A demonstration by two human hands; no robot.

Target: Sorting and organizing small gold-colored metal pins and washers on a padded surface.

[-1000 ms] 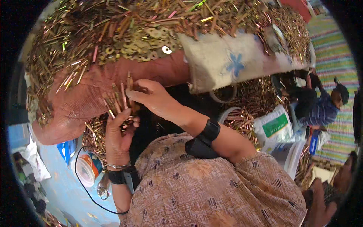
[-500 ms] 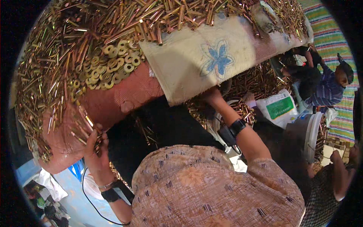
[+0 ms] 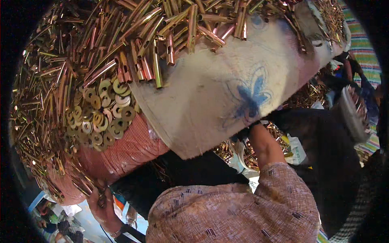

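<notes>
Tubes (image 3: 157, 65) of coppery and gold-toned metal lie piled across the top and left of the head view. Flat washers (image 3: 98, 118) form a separate cluster at the front, on red woven material (image 3: 139, 139) and just beside a blue-flowered white cloth (image 3: 194, 105).

Hand status. Left hand (image 3: 102, 206): located at the lower left edge of the red material, with fingers curled narrowly around a few slender tubes. Right hand: concealed beneath the front edge of the cloth (only the forearm (image 3: 265, 143) shows), so its opening and any load cannot be told.

Risk. The tubes in the left hand appear unevenly gathered; a slackened grip could let some slip out. Several others lie on the sloping cloth; a pull on that cloth, or a knock from the right forearm, could send them rolling off its front edge. The washers look equally loose, and a tug on the red material could scatter them.

Containers. A round pale bucket (image 3: 242, 156) stands beside the right forearm, with more tubes inside. Farther right, a tilted tub (image 3: 347, 109) (blurred) appears to hold tubes too. A white bag (image 3: 298, 150) lies near the bucket; its contents cannot be told.
</notes>
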